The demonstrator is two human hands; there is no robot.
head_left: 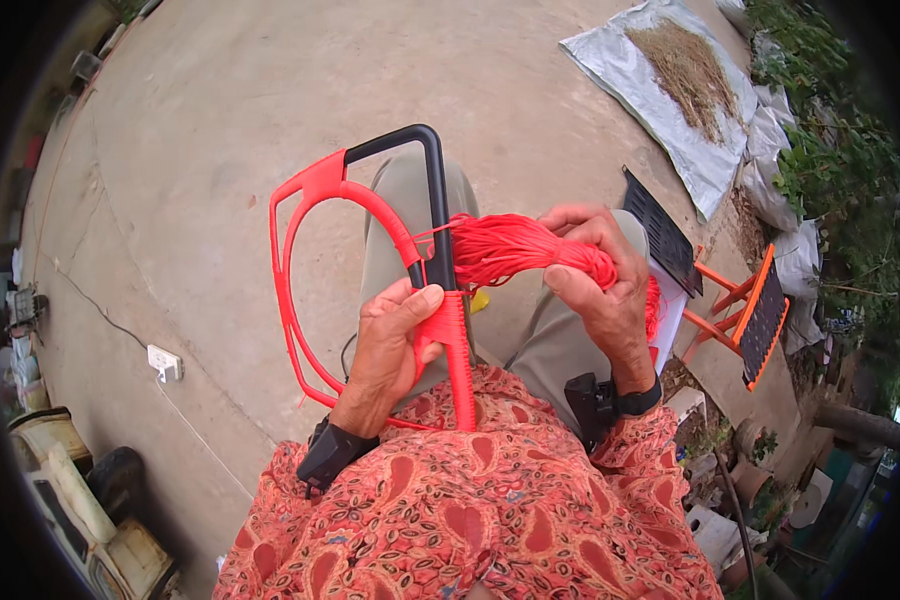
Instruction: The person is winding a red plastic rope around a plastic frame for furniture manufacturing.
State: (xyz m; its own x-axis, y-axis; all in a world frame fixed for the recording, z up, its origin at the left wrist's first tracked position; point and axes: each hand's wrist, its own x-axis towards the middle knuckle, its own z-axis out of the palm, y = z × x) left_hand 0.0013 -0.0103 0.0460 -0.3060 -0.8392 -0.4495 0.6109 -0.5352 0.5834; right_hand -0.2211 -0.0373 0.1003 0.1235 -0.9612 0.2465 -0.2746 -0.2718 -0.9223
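Note:
A black tubular frame [437, 190] with rounded corners stands over my lap, much of it wrapped in red cord. Inside it curves a ring [292, 235], also wound in red, which meets the frame at its left and right sides. My left hand [395, 335] grips the frame's right side over the wrapped part, thumb pressed on the windings. In my right hand [600, 265] is a thick bundle of red cord [505, 248], held just right of the frame. Strands run from the bundle to the bare black tube. Some cord hangs below my right hand.
An orange and black folding stool [745, 310] stands to the right. Beyond it, dried plant matter [685, 75] lies on a pale sheet [610, 55]. A white power strip [165, 363] with cables rests on the concrete floor at left. A wheeled object [118, 482] is at lower left.

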